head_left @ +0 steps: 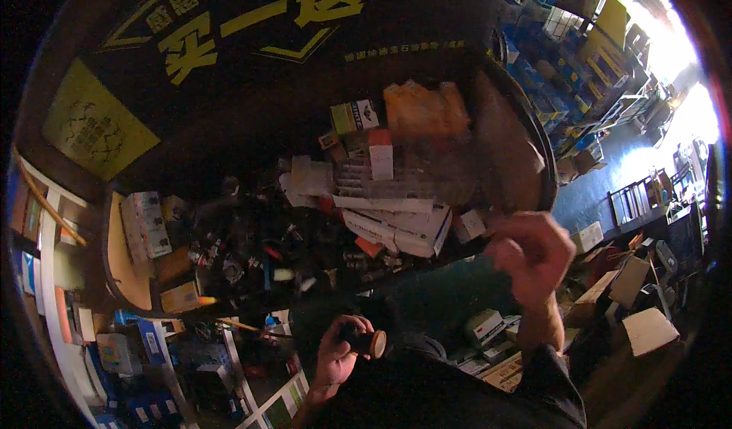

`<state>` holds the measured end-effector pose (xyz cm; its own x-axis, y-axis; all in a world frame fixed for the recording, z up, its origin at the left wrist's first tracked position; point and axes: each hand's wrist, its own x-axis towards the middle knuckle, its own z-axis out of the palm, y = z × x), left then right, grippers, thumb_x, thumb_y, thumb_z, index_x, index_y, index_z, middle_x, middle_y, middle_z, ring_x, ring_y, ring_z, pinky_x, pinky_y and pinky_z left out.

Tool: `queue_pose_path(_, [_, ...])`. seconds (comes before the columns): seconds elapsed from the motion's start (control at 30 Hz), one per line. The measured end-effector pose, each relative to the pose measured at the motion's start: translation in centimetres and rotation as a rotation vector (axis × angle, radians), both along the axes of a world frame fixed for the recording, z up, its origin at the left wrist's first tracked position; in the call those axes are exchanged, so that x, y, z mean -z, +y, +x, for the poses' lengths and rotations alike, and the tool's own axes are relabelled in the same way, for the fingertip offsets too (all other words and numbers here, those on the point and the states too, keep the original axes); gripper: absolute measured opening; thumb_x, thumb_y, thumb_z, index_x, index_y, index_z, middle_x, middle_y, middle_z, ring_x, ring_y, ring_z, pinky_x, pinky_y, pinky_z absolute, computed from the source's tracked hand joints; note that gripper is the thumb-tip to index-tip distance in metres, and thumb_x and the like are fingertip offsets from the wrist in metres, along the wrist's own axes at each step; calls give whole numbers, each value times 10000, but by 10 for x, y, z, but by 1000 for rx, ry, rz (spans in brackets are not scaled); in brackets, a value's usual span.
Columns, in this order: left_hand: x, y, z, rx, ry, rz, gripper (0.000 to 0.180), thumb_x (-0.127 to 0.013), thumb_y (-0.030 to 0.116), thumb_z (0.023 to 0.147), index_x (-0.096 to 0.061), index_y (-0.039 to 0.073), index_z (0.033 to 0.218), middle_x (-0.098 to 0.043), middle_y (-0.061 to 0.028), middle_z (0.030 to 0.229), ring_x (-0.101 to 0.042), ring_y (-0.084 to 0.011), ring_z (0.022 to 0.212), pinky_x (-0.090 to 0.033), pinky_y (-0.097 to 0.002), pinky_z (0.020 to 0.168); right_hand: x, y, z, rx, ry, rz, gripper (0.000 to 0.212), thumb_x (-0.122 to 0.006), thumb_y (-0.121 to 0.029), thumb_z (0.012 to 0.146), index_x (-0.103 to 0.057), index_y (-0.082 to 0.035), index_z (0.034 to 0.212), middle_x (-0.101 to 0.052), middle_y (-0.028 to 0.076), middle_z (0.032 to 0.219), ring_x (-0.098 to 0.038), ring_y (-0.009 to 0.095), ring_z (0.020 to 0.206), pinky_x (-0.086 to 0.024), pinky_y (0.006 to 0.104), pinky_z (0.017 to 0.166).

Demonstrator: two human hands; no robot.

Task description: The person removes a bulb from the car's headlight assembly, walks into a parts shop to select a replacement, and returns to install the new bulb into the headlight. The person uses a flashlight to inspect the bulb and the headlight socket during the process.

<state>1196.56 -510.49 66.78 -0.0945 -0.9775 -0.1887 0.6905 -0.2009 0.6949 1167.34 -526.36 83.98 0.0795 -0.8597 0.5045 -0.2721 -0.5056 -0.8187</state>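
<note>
Low in the middle, my left hand (336, 355) is wrapped round a short dark cylindrical part (377, 344) with a round orange-tan end turned to the right. The part's exact kind cannot be made out. My right hand (531, 255) is raised at the right front edge of the bench, its fingers curled in towards the thumb. It is a little blurred, and whatever the fingers may pinch does not show. Nearest to it lies a small white box (470, 225). Left of that is a stack of white printed cartons (404, 229).
Small dark and metal parts (244, 257) crowd the bench's left half. An orange-brown package (427, 109) and a green-and-white box (354, 116) stand at the back against a dark printed panel (252, 63). Shelving (65, 330) stands at lower left; cardboard boxes (648, 331) lie at right.
</note>
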Motion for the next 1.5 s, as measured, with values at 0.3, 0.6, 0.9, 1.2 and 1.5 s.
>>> queue_pose_path(0.3, [-3,-70,39,378,-163,-75,253,-622,285,984,-626,34,948,-620,-112,960,-578,-181,879,-454,-347,868,-78,-74,43,281,504,-146,192,-749,59,898,-753,8,1084,-764,102,1006,-749,163,867,-590,292,764])
queue_pose_path(0.6, [-30,-89,42,658,-372,-222,228,-574,279,998,-615,55,981,-579,-47,919,-569,-147,894,-456,-322,870,-96,-90,57,458,607,-20,204,-699,-27,925,-776,-5,1113,-778,99,1098,-721,162,958,-572,316,857])
queue_pose_path(0.9, [-36,-94,38,490,-499,-260,172,-506,175,1070,-594,36,1018,-601,-53,959,-567,-142,943,-456,-312,893,-68,-59,26,462,628,-17,217,-799,13,879,-789,-25,1093,-770,62,988,-664,119,815,-529,283,709])
queue_pose_path(1.2, [-43,-78,44,449,-549,-265,557,-939,205,843,-557,85,1230,-585,-13,1101,-588,-101,964,-503,-285,884,-30,-35,3,332,580,-17,235,-824,58,827,-791,-13,1049,-753,81,929,-661,138,782,-523,291,686])
queue_pose_path(1.5, [-34,-43,45,366,-411,117,641,-936,107,829,-500,82,1298,-660,-114,1250,-685,-190,1099,-594,-353,926,46,4,-5,85,385,295,214,-799,47,838,-789,-10,1044,-755,75,896,-651,138,755,-535,307,681])
